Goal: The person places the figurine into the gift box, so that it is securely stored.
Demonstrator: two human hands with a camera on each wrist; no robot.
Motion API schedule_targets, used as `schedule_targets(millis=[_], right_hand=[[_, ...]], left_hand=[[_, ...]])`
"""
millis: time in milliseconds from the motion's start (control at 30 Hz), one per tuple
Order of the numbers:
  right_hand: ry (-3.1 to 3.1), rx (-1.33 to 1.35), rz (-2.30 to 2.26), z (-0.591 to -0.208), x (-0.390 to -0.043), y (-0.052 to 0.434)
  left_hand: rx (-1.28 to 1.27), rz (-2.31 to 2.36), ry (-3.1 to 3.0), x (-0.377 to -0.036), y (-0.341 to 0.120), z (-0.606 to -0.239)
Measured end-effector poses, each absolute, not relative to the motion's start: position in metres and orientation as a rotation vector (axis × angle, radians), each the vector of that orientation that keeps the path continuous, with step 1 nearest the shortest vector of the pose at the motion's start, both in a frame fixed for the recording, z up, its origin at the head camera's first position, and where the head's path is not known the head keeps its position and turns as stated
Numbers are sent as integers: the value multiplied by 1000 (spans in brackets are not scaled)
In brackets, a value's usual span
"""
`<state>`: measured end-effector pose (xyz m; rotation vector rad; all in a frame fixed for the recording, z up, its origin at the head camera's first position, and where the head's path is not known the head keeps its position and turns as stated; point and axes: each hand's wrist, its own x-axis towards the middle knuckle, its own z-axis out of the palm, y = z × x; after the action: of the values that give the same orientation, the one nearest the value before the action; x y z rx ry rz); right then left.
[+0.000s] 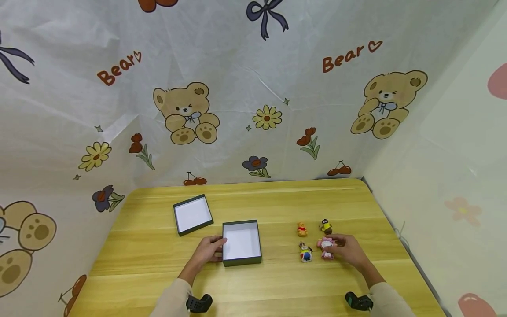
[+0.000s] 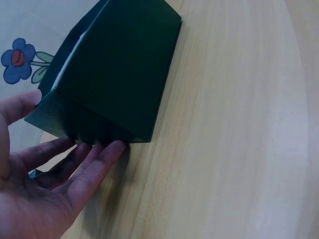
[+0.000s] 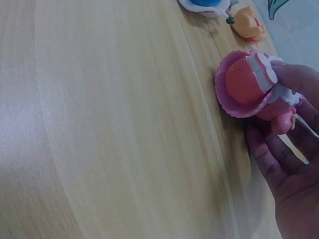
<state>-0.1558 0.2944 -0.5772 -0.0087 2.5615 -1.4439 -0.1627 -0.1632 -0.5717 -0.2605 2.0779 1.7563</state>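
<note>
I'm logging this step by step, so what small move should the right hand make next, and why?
Probably lift the pink figure and carry it toward the open box. The right hand already has its fingers round the figure, and the left hand rests against the box's side, steadying it.

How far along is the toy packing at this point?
Done: the lid is off and lies apart from the open box, which holds nothing. In hand: the right hand has its grip on the pink figure, which hasn't left the table; the left hand steadies the box. Left: all four, including the orange, yellow and blue-white figures.
</note>
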Motion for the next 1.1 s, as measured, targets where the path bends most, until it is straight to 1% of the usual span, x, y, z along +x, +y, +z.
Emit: schedule_targets(millis=[467, 1100], right_hand=[[2633, 98, -1432, -574, -161, 290], [2626, 31, -1501, -561, -179, 270]], left_hand=[[-243, 1737, 2096, -164, -162, -574], [-258, 1746, 2095, -163, -164, -575]])
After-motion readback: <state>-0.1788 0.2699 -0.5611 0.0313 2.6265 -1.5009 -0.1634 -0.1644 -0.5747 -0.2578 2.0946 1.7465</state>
